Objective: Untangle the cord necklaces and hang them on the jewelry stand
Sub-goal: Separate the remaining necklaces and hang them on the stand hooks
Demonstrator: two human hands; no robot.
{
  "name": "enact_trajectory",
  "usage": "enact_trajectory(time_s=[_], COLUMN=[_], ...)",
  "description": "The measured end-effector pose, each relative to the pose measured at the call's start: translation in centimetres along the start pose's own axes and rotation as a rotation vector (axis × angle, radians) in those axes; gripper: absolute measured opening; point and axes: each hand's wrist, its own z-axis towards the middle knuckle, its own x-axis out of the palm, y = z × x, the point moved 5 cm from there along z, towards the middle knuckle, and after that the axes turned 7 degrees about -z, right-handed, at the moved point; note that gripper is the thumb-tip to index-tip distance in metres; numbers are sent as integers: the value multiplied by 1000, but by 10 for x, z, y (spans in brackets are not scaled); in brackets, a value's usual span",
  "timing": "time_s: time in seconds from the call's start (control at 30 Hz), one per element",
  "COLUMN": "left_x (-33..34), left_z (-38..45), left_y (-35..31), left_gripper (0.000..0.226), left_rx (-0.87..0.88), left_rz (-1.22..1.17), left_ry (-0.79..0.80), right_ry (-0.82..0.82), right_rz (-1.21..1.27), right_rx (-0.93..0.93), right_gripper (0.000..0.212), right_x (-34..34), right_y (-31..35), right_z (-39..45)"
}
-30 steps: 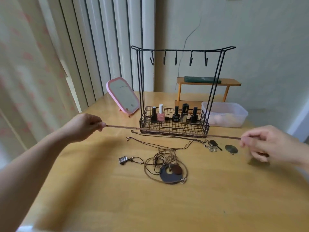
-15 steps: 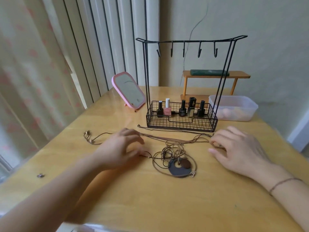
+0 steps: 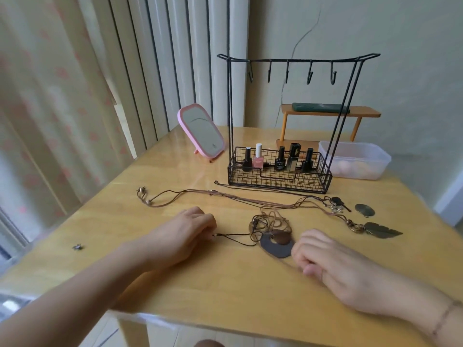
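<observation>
Head view: left hand pinches a black cord while right hand, fingers curled, touches the round pendant on the worktop, near the jewelry stand.

Cord necklaces lie tangled before my black wire jewelry stand.
Its five hooks hang bare; pendants rest flat.

Table front edge: bare wood, open approach | Centre: cord necklaces strewn between both hands and jewelry stand | Stand hooks: all bare, open from front | Behind stand: pink mirror, plastic tub, wooden shelf block rear | Far left: small charm alone.
</observation>
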Motion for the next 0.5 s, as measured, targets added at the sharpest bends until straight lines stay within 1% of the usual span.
enact_trajectory(time_s=[0.07, 0.13, 0.17, 0.23, 0.3, 0.4, 0.43, 0.5], left_x=[-5, -12, -17, -28, -38, -52, -56, -61], left_z=[-8, -14, -17, -20, -23, -31, -35, -42], left_y=[2, 5, 7, 18, 32, 59, 67, 81], left_gripper=[23, 20, 16, 12, 14, 19, 20, 23], left_rx=[-86, -115, -128, -174, -240, -377, -425, -493], left_rz=[-116, -211, -251, -325, -320, -151, -111, -57], left_ry=[-5, -21, -37, -83, -125, -166, -182, -202], right_ry=[-213, -478, -606, -794, -886, -976, -972, -948], right_rz=[421, 781, 952, 1205, 1313, 1285, 1279, 1258], right_rx=[90, 179, 220, 273, 320, 396, 427, 547], right_gripper=[27, 35, 32, 13, 14, 10, 18, 31], right_x=[-16, -34, -43, -60, -76, -91, -92, -89], right_y=[-3, -15, -22, -37, -50, -68, -74, -82], right_z=[-9, -17, -20, -26, -34, -51, -56, -66])
